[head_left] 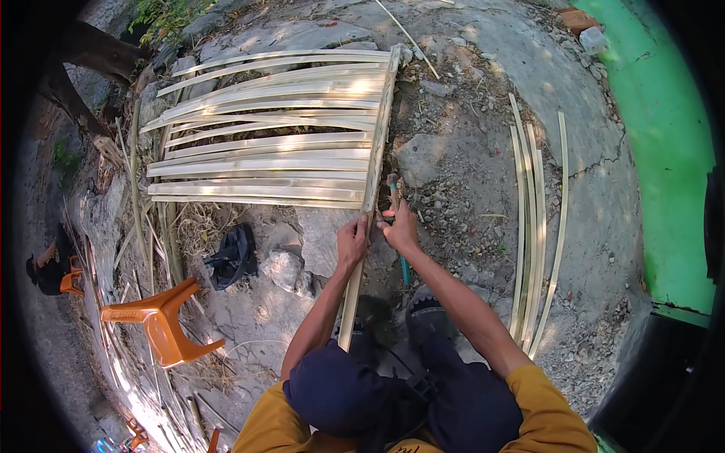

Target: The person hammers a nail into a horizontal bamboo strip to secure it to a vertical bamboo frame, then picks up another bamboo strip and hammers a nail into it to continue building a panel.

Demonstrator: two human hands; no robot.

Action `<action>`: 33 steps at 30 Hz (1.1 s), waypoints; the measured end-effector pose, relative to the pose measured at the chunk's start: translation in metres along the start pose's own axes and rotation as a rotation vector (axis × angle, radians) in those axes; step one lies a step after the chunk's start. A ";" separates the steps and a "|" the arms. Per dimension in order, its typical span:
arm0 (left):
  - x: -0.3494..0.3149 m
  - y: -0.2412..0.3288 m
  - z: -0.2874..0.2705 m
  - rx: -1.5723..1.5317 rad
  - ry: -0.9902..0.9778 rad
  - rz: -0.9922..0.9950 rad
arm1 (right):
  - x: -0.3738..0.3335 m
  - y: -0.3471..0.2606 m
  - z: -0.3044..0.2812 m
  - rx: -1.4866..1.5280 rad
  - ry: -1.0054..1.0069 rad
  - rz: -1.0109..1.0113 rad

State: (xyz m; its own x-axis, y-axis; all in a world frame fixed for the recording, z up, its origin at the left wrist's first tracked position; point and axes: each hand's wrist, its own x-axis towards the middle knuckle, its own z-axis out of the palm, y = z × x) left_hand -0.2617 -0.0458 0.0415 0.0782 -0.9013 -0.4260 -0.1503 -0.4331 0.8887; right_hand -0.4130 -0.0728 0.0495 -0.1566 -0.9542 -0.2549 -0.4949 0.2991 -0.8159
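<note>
A panel of pale bamboo slats [264,165] lies ahead, its right ends joined to a long bamboo bar [383,113]. That bar runs toward me, and its near end shows between my forearms. My left hand [352,243] is closed on the bar just below the lowest slat, thumb and fingertips pressed together there; any small thing between them is too small to tell. Closed round a hammer [406,272] with a teal handle, my right hand [402,229] is just right of the bar. The hammer's head points away from me, beside the bar.
Loose bamboo strips [538,226] lie on the rocky ground at right, near a green wall [664,151]. An orange plastic chair [168,325] and a black plastic bag [232,257] are at left. A rock [285,273] sits beside the bag. Another person [53,264] is at far left.
</note>
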 end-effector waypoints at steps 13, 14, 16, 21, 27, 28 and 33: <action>0.016 0.002 -0.009 -0.089 -0.220 -0.079 | -0.005 0.002 0.005 0.022 0.023 0.020; 0.018 -0.002 -0.006 -0.257 -0.241 -0.080 | -0.004 0.006 0.012 0.028 0.072 -0.002; 0.016 -0.004 0.000 -0.397 -0.245 -0.078 | -0.002 0.009 0.017 0.032 0.126 -0.019; 0.012 -0.009 0.005 -0.137 -0.124 -0.074 | -0.006 0.014 0.020 0.088 0.148 -0.009; 0.005 -0.002 0.004 -0.091 -0.028 -0.046 | -0.009 0.013 0.030 0.022 0.183 -0.081; 0.002 0.006 0.003 -0.097 -0.031 -0.050 | -0.008 0.013 0.030 0.020 0.198 -0.068; 0.000 0.039 0.014 -0.014 -0.005 0.098 | 0.004 0.016 0.014 0.030 0.205 -0.072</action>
State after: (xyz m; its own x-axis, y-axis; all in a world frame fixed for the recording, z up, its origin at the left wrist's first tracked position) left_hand -0.2811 -0.0625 0.0745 0.0591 -0.9393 -0.3381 -0.1434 -0.3431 0.9283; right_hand -0.4096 -0.0717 0.0284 -0.2942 -0.9518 -0.0869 -0.4861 0.2273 -0.8438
